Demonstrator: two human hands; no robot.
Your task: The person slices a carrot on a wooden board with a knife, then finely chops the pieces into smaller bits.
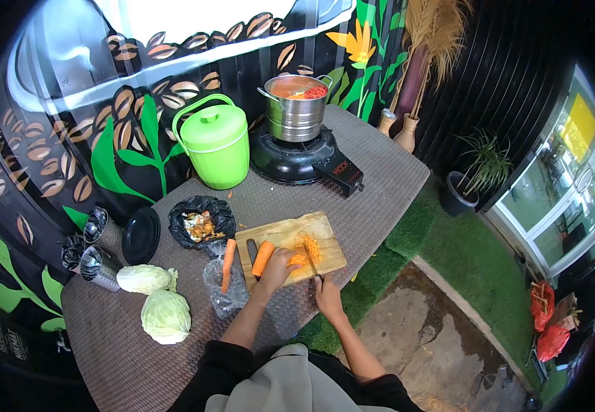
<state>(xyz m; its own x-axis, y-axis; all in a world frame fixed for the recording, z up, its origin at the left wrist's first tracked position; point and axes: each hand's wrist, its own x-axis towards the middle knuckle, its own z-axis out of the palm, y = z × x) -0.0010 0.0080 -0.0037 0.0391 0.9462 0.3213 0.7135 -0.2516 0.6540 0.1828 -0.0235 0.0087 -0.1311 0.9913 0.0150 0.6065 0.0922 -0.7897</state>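
Note:
A wooden cutting board (325, 237) lies on the table with finely cut orange carrot (309, 248) heaped on its right half. My left hand (278, 266) rests on the board, fingers curled down over carrot that it partly hides. Gripped by its handle in my right hand (327, 295) is a knife (310, 259), its blade pointing away from me beside the cut carrot. A thick carrot piece (263, 258) lies left of my left hand. Next to it is a dark, narrow object (251, 248), partly hidden. A longer carrot (228, 264) lies off the board's left edge, over a clear plastic bag (223, 292).
Two cabbages (165, 317) sit at left, near metal cups of cutlery (99, 266) and a black lid (141, 235). A black bag of peelings (201, 223) lies behind the board. Farther back are a green lidded bucket (215, 147) and a pot (296, 118) on a stove (290, 158).

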